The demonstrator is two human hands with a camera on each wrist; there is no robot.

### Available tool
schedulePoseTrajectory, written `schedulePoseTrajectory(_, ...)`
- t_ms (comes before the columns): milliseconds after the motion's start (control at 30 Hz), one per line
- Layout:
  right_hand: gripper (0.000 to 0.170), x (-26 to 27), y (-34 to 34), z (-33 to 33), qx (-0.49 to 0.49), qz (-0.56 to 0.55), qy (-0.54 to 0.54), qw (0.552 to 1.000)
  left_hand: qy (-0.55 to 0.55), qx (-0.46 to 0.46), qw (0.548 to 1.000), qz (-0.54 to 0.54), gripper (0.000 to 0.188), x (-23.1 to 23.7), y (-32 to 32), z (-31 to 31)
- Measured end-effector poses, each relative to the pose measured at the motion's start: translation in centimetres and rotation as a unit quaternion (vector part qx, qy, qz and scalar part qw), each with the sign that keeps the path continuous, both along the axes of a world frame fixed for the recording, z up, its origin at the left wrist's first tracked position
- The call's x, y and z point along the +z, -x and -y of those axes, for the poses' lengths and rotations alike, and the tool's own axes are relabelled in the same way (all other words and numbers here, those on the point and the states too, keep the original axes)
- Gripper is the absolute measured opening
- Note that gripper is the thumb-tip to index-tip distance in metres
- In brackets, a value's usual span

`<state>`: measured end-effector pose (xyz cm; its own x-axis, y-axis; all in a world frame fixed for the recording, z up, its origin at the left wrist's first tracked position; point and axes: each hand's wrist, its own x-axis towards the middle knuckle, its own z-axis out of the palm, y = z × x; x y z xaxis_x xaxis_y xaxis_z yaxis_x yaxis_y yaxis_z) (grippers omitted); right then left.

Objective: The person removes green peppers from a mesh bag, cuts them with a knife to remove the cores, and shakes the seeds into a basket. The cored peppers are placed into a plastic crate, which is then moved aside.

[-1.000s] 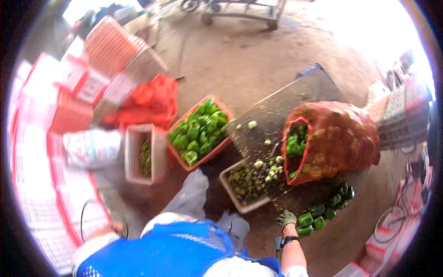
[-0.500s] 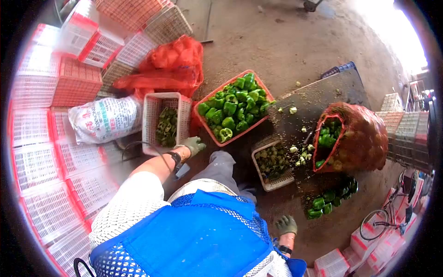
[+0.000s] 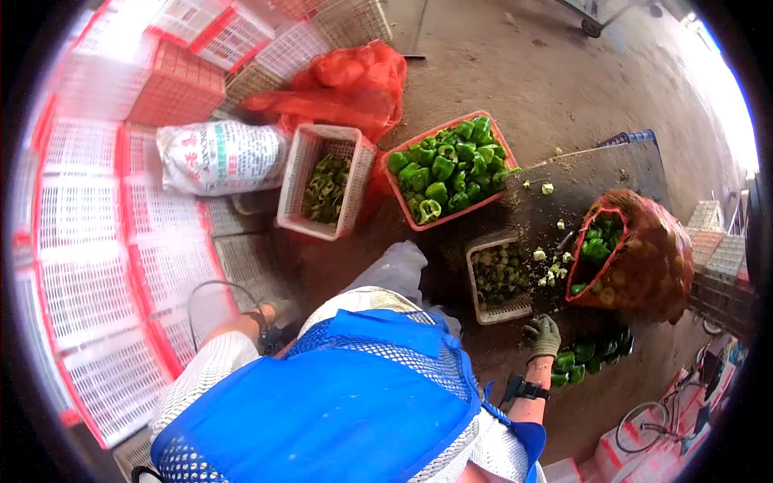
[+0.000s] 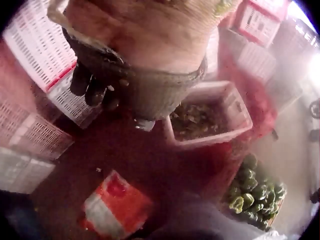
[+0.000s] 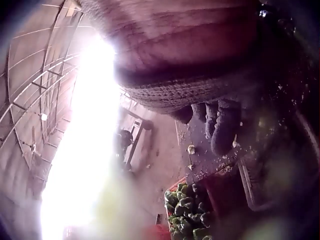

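Note:
My left hand [image 3: 279, 311], in a work glove, hangs low beside the stacked crates, blurred in the head view. In the left wrist view its fingers [image 4: 95, 91] dangle loosely, with no vegetable in them. My right hand [image 3: 543, 336], gloved too, hovers between the small basket of trimmings [image 3: 525, 309] and a row of green bell peppers [image 3: 581, 351]. Its fingers [image 5: 226, 127] droop relaxed in the right wrist view, holding nothing visible. Further right, a red mesh sack [image 3: 656, 262] lies on its side, its mouth showing more peppers.
A red crate [image 3: 415, 226] full of green bell peppers stands ahead, with a pale crate [image 3: 360, 173] of green scraps to its left. Pepper cores litter a dark board [image 3: 596, 173]. White crates [image 3: 88, 282] stack along the left; a white printed sack [image 3: 221, 157] lies near them.
My left hand has swung back from beside the pale crate toward the stacked crates. My right hand has moved forward to near the trimmings basket. The head view has shifted between frames.

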<state>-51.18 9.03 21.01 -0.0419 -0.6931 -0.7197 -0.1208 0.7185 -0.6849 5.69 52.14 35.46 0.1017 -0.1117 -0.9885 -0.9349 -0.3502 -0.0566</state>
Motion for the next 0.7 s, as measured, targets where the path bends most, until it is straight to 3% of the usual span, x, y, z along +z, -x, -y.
schedulePoseTrajectory(33, 0.028, -0.9, 0.2, -0.3, 0.007, 0.039, 0.018, 0.999, 0.0, 0.044, 0.999, -0.014, 0.037, 0.7, 1.9, -2.1)
schedulePoseTrajectory(167, 0.035, 0.6, -2.6, -2.5, 0.111, -0.012, -0.114, 0.987, 0.019, 0.137, 0.988, -0.066, 0.037, 2.2, 6.5, -8.3)
schedulePoseTrajectory(233, 0.036, -1.4, -1.8, -3.6, 0.141, 0.014, -0.068, 0.988, 0.039, 0.154, 0.982, -0.105, 0.033, 1.1, 6.3, -10.3)
schedulePoseTrajectory(267, 0.036, -2.1, -1.1, -4.3, 0.155, 0.022, -0.044, 0.987, -0.005, 0.282, 0.959, -0.037, 0.033, 2.2, 6.2, -7.9)
schedulePoseTrajectory(333, 0.035, -0.9, -0.8, -5.2, 0.113, 0.0, -0.049, 0.992, -0.093, 0.51, 0.85, 0.096, 0.033, 5.3, 5.4, -0.1)
schedulePoseTrajectory(367, 0.034, 0.8, -1.3, -5.9, 0.08, -0.008, -0.051, 0.995, 0.069, 0.201, 0.975, -0.06, 0.034, -3.3, 3.2, -5.5)
schedulePoseTrajectory(400, 0.032, 1.7, -2.0, -6.6, 0.046, -0.014, -0.053, 0.997, 0.07, 0.092, 0.991, -0.074, 0.033, -2.8, 1.2, -1.7)
schedulePoseTrajectory(467, 0.028, 1.7, -3.1, -7.5, 0.014, -0.054, -0.133, 0.99, 0.086, 0.049, 0.995, -0.014, 0.035, -7.3, -4.0, 0.6)
schedulePoseTrajectory(533, 0.023, 2.9, -6.0, -8.4, -0.024, -0.09, -0.201, 0.975, 0.107, 0.122, 0.987, 0.005, 0.04, -6.0, -8.5, 5.6)
schedulePoseTrajectory(567, 0.019, 1.8, -6.3, -8.8, -0.011, -0.052, -0.191, 0.98, 0.121, 0.118, 0.986, 0.001, 0.041, -8.2, -10.9, 5.4)
schedulePoseTrajectory(633, 0.017, 2.5, -12.1, -8.5, -0.083, -0.046, -0.141, 0.985, 0.157, 0.093, 0.983, -0.005, 0.042, -14.0, -17.0, 5.3)
schedulePoseTrajectory(667, 0.016, 4.3, -15.2, -9.1, -0.121, -0.053, -0.124, 0.983, 0.152, 0.188, 0.97, 0.028, 0.042, -14.6, -19.1, 5.0)
schedulePoseTrajectory(700, 0.016, 5.4, -18.1, -9.5, -0.112, 0.011, -0.097, 0.989, 0.145, 0.282, 0.946, 0.061, 0.042, -14.9, -21.0, 5.0)
